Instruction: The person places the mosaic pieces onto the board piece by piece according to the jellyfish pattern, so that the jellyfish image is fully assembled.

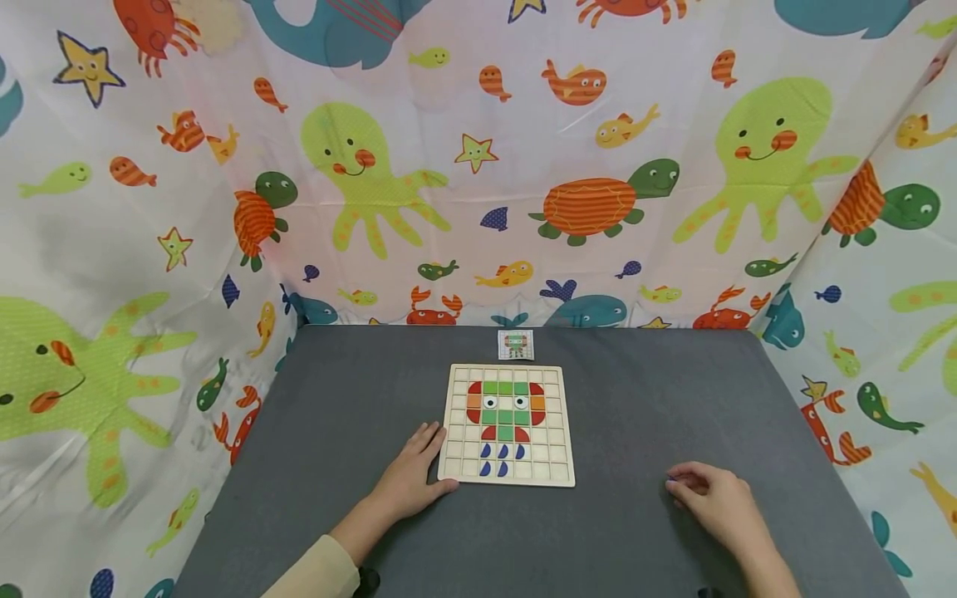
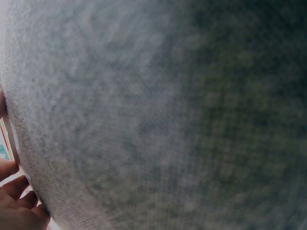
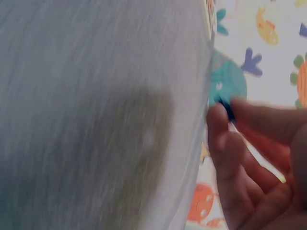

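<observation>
A square wooden grid board [image 1: 553,453] lies flat on the grey table. In its cells sit red, green and orange tiles, two eye tiles [image 1: 489,403] and several blue half-round pieces [image 1: 503,469] in the lower rows. My left hand [image 1: 411,473] rests at the board's left side, fingers stretched along the edge and thumb at the lower left corner. Well to the right of the board, my right hand [image 1: 714,502] is over the table. Between its thumb and fingertips it pinches a small dark blue piece [image 3: 226,110], mostly covered by the fingers.
A small picture card [image 1: 516,345] with a similar coloured figure lies just behind the board. The grey table [image 1: 635,390] reaches back to a curtain [image 1: 478,232] printed with sea animals, which also hangs at both sides.
</observation>
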Motion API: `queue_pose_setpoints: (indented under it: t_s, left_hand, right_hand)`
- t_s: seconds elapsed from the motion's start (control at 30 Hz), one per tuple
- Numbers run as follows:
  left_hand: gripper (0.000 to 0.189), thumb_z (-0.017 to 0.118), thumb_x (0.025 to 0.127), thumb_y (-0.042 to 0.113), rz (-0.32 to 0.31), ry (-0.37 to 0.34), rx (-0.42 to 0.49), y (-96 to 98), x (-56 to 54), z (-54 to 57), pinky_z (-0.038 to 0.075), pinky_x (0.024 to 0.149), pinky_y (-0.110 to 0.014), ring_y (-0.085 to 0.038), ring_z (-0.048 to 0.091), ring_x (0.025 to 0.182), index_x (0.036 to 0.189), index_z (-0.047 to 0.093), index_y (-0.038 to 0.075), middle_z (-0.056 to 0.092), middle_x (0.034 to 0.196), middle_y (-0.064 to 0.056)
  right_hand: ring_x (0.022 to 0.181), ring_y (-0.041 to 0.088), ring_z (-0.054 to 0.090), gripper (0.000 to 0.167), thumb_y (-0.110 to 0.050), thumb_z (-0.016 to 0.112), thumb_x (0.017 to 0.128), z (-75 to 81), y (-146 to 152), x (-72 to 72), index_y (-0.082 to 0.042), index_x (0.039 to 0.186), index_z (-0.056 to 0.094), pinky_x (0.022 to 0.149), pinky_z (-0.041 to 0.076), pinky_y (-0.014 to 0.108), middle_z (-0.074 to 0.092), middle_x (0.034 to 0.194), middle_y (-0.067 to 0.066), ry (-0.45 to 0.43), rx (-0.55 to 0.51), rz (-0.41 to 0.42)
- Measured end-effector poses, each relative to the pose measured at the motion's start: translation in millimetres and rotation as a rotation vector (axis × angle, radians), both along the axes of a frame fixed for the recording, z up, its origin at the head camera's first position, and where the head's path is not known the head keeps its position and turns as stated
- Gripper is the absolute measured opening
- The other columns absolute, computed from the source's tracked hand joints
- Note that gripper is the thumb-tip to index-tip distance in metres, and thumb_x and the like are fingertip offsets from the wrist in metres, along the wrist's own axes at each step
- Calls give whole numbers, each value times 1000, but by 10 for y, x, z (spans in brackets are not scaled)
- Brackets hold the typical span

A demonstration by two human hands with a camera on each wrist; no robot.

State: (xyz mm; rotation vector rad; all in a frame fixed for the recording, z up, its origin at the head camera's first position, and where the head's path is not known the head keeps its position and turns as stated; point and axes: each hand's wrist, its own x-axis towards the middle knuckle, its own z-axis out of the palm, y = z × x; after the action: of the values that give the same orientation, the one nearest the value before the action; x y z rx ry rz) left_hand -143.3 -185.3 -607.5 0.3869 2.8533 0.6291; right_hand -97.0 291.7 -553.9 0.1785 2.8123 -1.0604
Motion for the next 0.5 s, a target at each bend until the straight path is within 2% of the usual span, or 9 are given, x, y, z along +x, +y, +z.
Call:
queue_pose_setpoints:
  t_s: [0.17,0.33,0.5]
  left_hand:
    - [97,74,86,57,1,-3,-9,-4,-3,-7,34,117,-53,-29,18,156,161,29,14,25,167,-6]
    - [97,74,86,56,2,-1,-10,-7,2,2,35,117,-53,-30,19,156,160,30,13,26,167,-7]
    - [96,74,86,57,1,-3,-7,-4,2,2,35,117,-53,-29,19,156,160,30,13,26,167,-7]
  right_hand:
    - [70,17,73,25,-25,75,93,87,-198,-83,-7,109,75,56,54,25,77,86,3,76,-61,-50]
    - [71,18,74,25,-28,76,92,102,-376,-159,-9,106,75,57,53,25,78,86,3,73,-116,-36]
    - [69,14,74,16,-21,78,90,72,-518,-225,-10,101,77,59,51,23,78,84,2,97,-125,-24]
